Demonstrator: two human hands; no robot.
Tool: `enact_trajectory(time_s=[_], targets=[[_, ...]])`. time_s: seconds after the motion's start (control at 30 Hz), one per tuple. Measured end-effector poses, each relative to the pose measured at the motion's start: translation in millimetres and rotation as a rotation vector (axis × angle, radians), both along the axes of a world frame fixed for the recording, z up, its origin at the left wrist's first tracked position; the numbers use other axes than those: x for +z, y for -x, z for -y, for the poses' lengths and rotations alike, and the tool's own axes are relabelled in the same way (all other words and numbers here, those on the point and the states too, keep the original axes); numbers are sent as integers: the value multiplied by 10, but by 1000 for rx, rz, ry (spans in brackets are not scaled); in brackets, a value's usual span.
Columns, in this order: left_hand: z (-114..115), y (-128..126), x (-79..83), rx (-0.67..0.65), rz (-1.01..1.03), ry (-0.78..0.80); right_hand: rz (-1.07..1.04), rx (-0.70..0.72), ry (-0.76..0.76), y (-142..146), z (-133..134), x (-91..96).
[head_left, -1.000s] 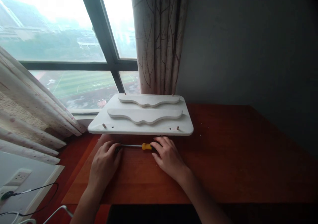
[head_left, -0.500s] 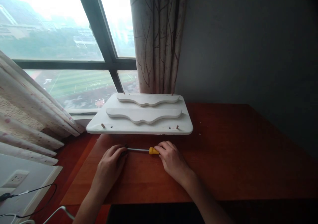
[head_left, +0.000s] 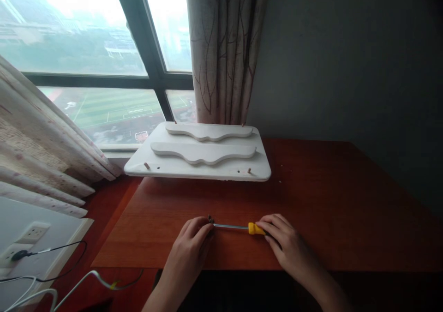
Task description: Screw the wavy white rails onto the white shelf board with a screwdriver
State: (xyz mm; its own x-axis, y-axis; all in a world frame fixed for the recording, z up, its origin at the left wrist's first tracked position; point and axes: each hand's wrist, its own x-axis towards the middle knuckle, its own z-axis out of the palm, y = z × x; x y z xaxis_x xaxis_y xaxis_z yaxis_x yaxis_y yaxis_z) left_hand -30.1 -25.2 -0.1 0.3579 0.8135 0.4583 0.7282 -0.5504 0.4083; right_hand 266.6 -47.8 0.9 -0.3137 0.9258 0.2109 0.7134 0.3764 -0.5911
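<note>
A screwdriver [head_left: 255, 228] with a yellow handle lies level between my hands, low over the table's near part. My right hand [head_left: 289, 243] is closed on the end of its handle. At the shaft's tip, my left hand [head_left: 191, 246] is closed, with small dark metal pieces [head_left: 210, 219], which look like screws, poking out past the fingertips. How many pieces the left fingers hold is hidden. Beyond both hands sits a white board [head_left: 204, 170] with two white wavy-edged strips [head_left: 204, 152] lying on it. Wooden dowels [head_left: 146, 165] stick up near its corners, beside small holes.
The brown wooden table [head_left: 332, 210] reaches to the grey wall on the right. A window with a patterned curtain [head_left: 221, 53] rises behind the board. At lower left, a black plug [head_left: 20, 255] sits in a wall socket, with black and white cables hanging near the table's edge.
Both hands have moved right and nearer to me, carrying the screwdriver and the small metal pieces along. The view has shifted slightly; the board and strips stay in place.
</note>
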Motion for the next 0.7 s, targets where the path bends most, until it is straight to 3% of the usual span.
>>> enact_trajectory(time_s=[0.2, 0.7], targets=[[70, -74, -42, -37, 11, 47, 13, -20, 44, -105, 122, 37], [103, -74, -25, -38, -1, 69, 37, 20, 99, -133, 58, 130]])
